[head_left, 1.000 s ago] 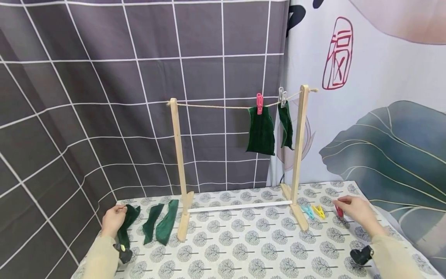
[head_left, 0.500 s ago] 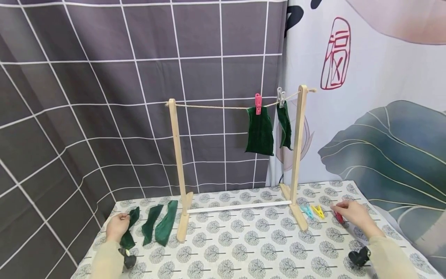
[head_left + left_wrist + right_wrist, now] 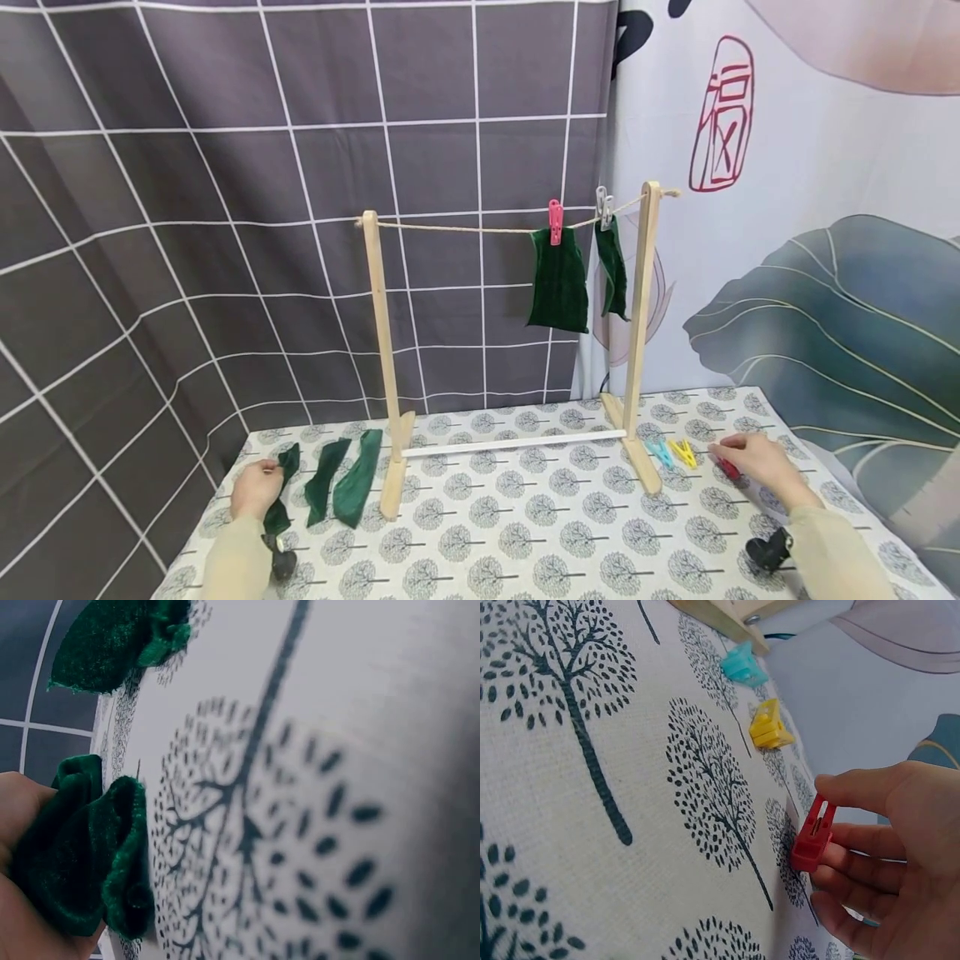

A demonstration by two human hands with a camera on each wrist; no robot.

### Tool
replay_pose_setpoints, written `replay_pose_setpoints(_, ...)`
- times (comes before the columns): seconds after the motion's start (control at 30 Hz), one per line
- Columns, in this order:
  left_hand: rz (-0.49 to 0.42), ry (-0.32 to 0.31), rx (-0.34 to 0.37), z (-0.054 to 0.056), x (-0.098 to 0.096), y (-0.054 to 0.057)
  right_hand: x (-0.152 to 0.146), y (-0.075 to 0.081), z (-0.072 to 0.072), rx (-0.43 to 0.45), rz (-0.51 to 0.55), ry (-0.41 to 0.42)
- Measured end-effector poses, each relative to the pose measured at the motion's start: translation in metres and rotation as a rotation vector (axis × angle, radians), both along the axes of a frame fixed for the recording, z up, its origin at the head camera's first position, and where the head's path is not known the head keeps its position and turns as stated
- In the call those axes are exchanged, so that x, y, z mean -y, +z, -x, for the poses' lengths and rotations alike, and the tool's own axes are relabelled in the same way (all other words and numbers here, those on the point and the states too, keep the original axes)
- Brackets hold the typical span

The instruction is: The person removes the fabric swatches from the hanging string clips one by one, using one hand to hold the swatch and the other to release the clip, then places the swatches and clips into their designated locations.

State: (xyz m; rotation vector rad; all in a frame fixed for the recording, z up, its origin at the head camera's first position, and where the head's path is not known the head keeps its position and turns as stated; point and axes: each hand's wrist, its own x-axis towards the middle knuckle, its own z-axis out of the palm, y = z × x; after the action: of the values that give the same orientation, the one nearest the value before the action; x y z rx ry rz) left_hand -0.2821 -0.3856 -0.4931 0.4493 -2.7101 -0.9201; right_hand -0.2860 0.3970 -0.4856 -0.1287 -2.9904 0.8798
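Observation:
At the table's left side my left hand [image 3: 257, 487] grips a dark green velvet cloth [image 3: 67, 847], bunched between thumb and fingers. Two more green cloths, a narrow one [image 3: 327, 482] and a wider one [image 3: 360, 482], lie to its right. On the other side, my right hand [image 3: 761, 462] pinches a red clothespin [image 3: 811, 844] between thumb and fingers, low over the tablecloth. A yellow clothespin [image 3: 770, 727] and a light blue clothespin [image 3: 742, 666] sit to the left of that hand.
A wooden stand [image 3: 384, 333] carries a string line [image 3: 457, 228]. From it hang a green cloth [image 3: 558, 287] under a pink clothespin [image 3: 555, 222] and a narrower cloth [image 3: 612, 271] under a white clothespin [image 3: 604, 210]. A white bar [image 3: 517, 443] joins the stand's feet.
My left hand has come slightly right and nearer, and the cloth it grips has shifted with it. My right hand has barely moved and keeps the red clothespin.

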Motion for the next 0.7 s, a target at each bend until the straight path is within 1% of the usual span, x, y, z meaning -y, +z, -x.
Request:
replay_pose_setpoints(0.37, 0.02, 0.0, 0.03, -0.0031, -0.0028, -0.0027, 0.0036, -0.0051, -0.002, 0.025, 0.011, -0.002)
replay_pose_setpoints(0.7, 0.032, 0.014, 0.035, 0.0005, -0.0004, -0.004, 0.0062, -0.0063, 0.0018, 0.011, 0.0, -0.005)
